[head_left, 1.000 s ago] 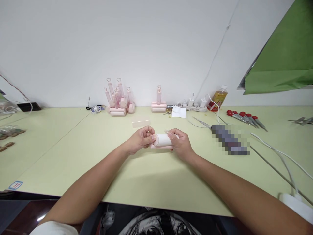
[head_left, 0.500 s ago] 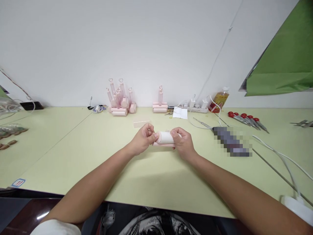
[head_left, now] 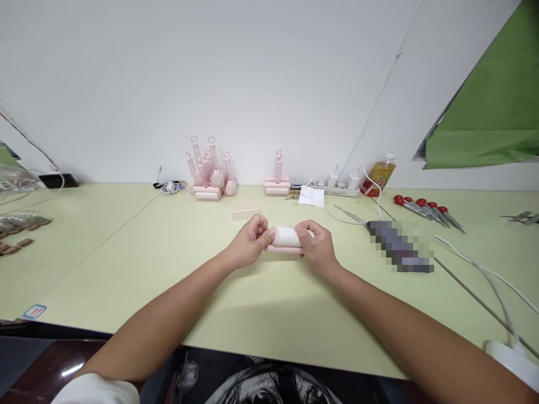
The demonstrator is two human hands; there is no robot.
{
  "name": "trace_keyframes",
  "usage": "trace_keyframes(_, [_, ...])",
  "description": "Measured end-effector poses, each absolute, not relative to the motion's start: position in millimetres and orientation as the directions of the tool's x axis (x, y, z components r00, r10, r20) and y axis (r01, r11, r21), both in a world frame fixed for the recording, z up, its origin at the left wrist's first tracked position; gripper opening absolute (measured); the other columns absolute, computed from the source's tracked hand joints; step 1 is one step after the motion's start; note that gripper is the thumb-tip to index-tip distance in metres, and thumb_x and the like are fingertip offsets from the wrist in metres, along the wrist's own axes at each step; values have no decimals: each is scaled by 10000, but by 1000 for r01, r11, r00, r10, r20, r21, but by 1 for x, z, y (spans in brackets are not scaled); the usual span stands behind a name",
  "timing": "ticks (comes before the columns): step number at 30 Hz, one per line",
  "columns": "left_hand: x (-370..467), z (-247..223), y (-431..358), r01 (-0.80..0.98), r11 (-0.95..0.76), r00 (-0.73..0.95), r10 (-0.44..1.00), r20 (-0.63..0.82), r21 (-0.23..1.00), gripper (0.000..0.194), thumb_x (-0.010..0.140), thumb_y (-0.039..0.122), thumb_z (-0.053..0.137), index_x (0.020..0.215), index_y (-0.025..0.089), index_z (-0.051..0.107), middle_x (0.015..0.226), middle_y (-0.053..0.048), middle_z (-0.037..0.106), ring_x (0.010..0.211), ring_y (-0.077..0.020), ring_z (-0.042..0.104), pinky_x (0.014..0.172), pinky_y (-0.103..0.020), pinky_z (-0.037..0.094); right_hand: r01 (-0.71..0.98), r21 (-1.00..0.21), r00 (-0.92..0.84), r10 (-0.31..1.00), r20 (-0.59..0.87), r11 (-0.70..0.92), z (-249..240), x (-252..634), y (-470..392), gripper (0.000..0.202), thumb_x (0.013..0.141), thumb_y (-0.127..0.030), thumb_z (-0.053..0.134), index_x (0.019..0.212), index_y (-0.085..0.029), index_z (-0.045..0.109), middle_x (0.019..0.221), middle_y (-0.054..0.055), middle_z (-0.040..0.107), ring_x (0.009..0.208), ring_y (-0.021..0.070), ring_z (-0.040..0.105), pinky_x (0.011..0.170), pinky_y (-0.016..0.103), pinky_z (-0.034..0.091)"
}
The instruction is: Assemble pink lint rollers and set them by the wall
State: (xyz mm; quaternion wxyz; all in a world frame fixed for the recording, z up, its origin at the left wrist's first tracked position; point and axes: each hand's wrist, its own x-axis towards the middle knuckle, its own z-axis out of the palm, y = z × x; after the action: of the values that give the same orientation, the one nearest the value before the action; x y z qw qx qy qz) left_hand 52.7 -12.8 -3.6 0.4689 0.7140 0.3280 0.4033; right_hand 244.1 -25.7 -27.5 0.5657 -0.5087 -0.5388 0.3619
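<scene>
Between my hands is a white roll with a pink part along its near side. My left hand is closed, its thumb pressed against the roll's left end. At the right end my right hand wraps round the roll, thumb on top. A flat pale pink piece lies on the table just beyond my left hand.
Pink rollers with heart-tipped handles stand by the wall, another right of them. White paper, a power strip, a bottle, red-ended tools and a blurred dark object lie rightward.
My left thumb has come in closer against the roll's left end, and the left fingers are curled a little tighter. The view has shifted slightly.
</scene>
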Motion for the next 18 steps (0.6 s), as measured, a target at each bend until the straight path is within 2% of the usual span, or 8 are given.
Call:
trace_keyframes(4, [48, -10, -14, 183, -421, 526, 805, 274, 888, 337, 934, 511, 406, 1066, 202, 423, 766, 22, 480, 663, -113, 441, 615, -246, 364, 227, -940, 196, 934, 301, 255, -32, 250, -23, 346, 738, -520, 657, 739, -185, 574, 582, -33, 516, 427, 100, 454, 362, 221, 375])
trace_keyframes(9, [54, -18, -21, 244, -426, 531, 810, 247, 871, 634, 808, 530, 618, 1296, 211, 370, 997, -43, 529, 787, -150, 502, 679, -269, 414, 150, -954, 196, 938, 287, 260, -36, 253, -22, 330, 757, -517, 628, 739, -198, 546, 580, -42, 489, 435, 106, 451, 362, 227, 383])
trace_keyframes(11, [57, -21, -24, 236, -385, 534, 819, 212, 892, 709, 809, 534, 614, 1363, 207, 314, 1076, -74, 540, 851, -177, 533, 729, -293, 432, 129, -958, 190, 942, 276, 255, -37, 252, -22, 322, 761, -511, 626, 740, -202, 539, 580, -45, 485, 433, 107, 454, 360, 227, 386])
trace_keyframes(14, [60, -24, -25, 238, -320, 519, 840, 159, 917, 726, 854, 553, 538, 1412, 188, 250, 1026, -77, 571, 848, -191, 551, 753, -317, 439, 128, -956, 160, 946, 281, 263, -37, 250, -24, 317, 760, -505, 639, 764, -205, 537, 586, -47, 500, 432, 109, 468, 368, 231, 399])
trace_keyframes(18, [60, -24, -25, 267, -296, 485, 864, 138, 917, 730, 855, 565, 526, 1417, 178, 267, 904, -45, 580, 794, -187, 554, 737, -318, 441, 122, -955, 125, 951, 284, 269, -38, 248, -26, 327, 762, -519, 645, 785, -209, 541, 608, -42, 514, 442, 115, 478, 374, 239, 413])
